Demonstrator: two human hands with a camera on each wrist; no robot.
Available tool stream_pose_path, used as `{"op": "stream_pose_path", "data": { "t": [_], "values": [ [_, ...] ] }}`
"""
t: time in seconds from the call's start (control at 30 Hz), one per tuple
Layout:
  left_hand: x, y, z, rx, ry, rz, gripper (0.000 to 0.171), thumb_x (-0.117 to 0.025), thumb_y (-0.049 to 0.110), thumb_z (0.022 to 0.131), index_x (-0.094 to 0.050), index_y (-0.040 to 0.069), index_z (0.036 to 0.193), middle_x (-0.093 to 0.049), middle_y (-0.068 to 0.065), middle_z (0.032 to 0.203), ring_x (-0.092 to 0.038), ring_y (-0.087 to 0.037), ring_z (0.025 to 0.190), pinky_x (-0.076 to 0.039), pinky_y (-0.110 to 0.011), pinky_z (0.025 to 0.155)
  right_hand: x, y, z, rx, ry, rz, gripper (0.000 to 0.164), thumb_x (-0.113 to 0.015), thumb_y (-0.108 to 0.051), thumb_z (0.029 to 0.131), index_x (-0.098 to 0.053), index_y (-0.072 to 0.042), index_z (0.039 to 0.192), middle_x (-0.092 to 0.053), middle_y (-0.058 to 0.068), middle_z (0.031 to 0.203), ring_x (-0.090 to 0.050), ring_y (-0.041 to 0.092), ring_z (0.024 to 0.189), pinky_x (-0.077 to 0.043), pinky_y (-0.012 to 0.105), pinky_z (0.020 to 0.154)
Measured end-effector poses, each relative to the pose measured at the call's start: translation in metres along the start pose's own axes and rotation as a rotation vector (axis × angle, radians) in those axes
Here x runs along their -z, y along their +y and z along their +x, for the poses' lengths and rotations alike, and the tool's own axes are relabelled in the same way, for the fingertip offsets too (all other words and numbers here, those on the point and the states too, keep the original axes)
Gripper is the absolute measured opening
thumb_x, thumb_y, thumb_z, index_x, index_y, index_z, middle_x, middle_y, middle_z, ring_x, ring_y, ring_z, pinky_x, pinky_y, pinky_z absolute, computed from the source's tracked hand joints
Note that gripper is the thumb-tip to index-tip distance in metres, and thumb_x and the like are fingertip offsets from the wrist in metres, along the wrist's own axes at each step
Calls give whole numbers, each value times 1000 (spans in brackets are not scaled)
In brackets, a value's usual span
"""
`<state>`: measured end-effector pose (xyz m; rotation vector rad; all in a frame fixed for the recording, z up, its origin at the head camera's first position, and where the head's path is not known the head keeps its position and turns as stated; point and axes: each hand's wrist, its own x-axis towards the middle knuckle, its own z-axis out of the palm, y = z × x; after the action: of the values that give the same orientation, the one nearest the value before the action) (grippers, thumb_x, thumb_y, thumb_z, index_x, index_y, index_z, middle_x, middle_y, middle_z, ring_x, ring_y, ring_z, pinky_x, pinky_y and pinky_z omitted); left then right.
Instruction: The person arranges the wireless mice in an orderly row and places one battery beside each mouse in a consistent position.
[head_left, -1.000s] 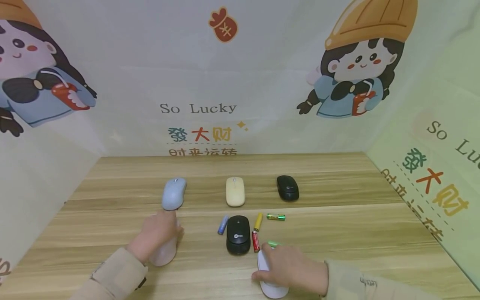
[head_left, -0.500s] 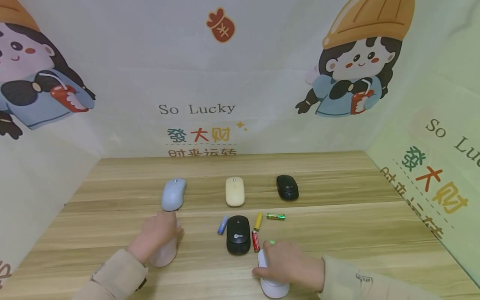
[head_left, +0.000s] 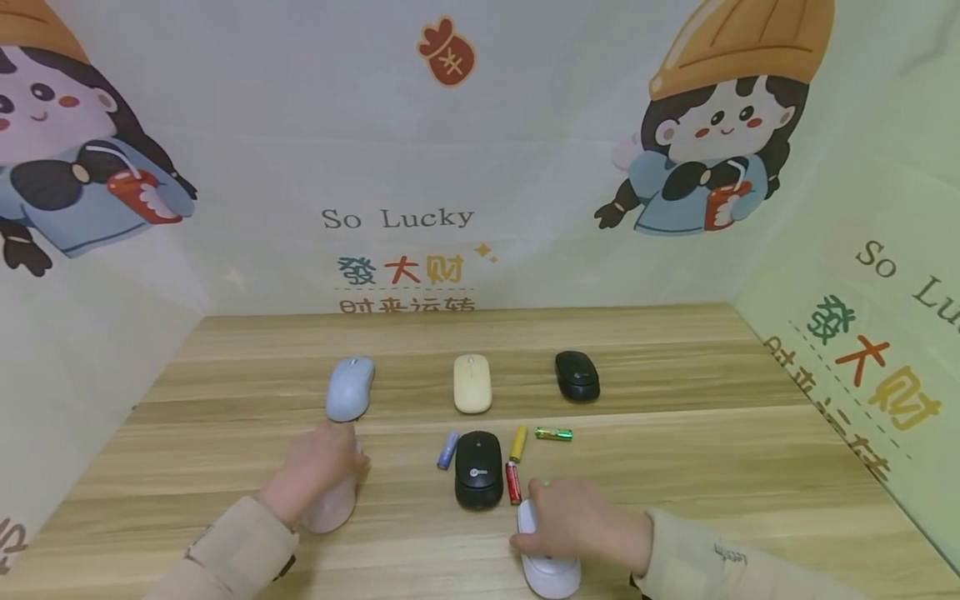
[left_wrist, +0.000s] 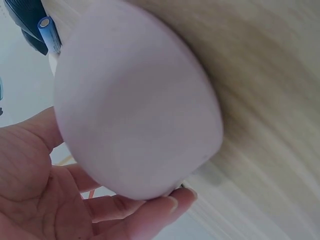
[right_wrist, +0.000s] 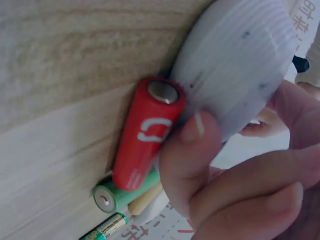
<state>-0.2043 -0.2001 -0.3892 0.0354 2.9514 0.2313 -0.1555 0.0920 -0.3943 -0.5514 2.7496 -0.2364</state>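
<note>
My left hand (head_left: 313,467) grips a pale pink computer mouse (head_left: 332,510) from above, thumb on one side and fingers on the other. The left wrist view shows that mouse's smooth rounded back (left_wrist: 137,110) close up. On the right, my right hand (head_left: 576,525) holds a white computer mouse (head_left: 555,581) by its sides. In the right wrist view a red battery (right_wrist: 145,140) lies against the white mouse (right_wrist: 235,65), right beside my fingertip. A green battery (right_wrist: 120,192) sits just past it, nearly all hidden by my hand in the head view.
A black mouse (head_left: 478,471) stands between my hands, with blue (head_left: 447,451), yellow (head_left: 518,444), red (head_left: 513,483) and green-gold (head_left: 553,434) batteries around it. Light blue (head_left: 350,389), cream (head_left: 472,384) and black (head_left: 577,377) mice form a row farther back.
My right hand has shifted slightly forward on the white mouse and now covers most of the green battery. My left hand stays on the pink mouse.
</note>
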Motion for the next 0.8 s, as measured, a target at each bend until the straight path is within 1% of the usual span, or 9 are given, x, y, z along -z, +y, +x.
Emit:
{"op": "stream_pose_path", "data": {
  "t": [0.13,0.23,0.3,0.43,0.53,0.63,0.7,0.8],
  "values": [
    [-1,1,1,5,-5,6,29,-68,26,79,-58,0,86,-59,-14,74,-58,-28,66,-48,-41,55,6,5,-2,2,-47,95,57,-66,-50,72,-57,-5,106,-56,3,73,-49,15,60,-41,27,47],
    [-2,1,2,16,-10,11,29,-68,26,79,-58,0,86,-58,-14,74,-58,-28,66,-47,-40,55,16,9,-5,9,-24,167,51,-68,-46,73,-57,-7,104,-55,2,72,-50,15,59,-41,27,46],
    [-3,0,3,21,-8,11,29,-68,26,79,-58,1,86,-58,-15,74,-58,-29,66,-47,-41,54,26,16,-6,3,4,202,53,-68,-42,73,-57,-5,109,-56,4,74,-51,15,61,-43,28,47],
    [-3,0,4,23,1,4,28,-68,26,78,-58,1,84,-59,-15,74,-58,-29,66,-47,-42,55,49,37,0,-60,61,147,58,-65,-43,76,-54,-3,117,-59,7,78,-53,16,63,-44,28,48],
    [-3,0,3,18,10,-1,28,-68,26,78,-58,1,83,-59,-16,74,-58,-30,66,-47,-42,55,60,59,8,-107,81,110,59,-62,-43,79,-53,-2,120,-61,9,84,-54,17,65,-45,28,50],
    [-3,-1,3,10,16,1,27,-68,25,78,-58,0,82,-59,-16,74,-58,-29,65,-48,-41,55,61,80,17,-128,85,112,62,-59,-41,81,-49,1,125,-62,13,93,-55,18,69,-46,29,51],
    [-3,-1,3,8,17,0,27,-68,25,78,-58,0,82,-59,-16,73,-58,-28,65,-47,-41,54,58,91,22,-146,82,116,64,-58,-40,81,-46,3,127,-61,15,95,-55,19,69,-46,29,52],
    [-3,-1,2,3,21,3,26,-68,25,78,-58,1,81,-59,-16,73,-58,-28,64,-47,-41,54,52,100,28,-177,85,116,64,-59,-40,79,-47,5,124,-60,13,90,-54,18,68,-45,28,52]
  ]
}}
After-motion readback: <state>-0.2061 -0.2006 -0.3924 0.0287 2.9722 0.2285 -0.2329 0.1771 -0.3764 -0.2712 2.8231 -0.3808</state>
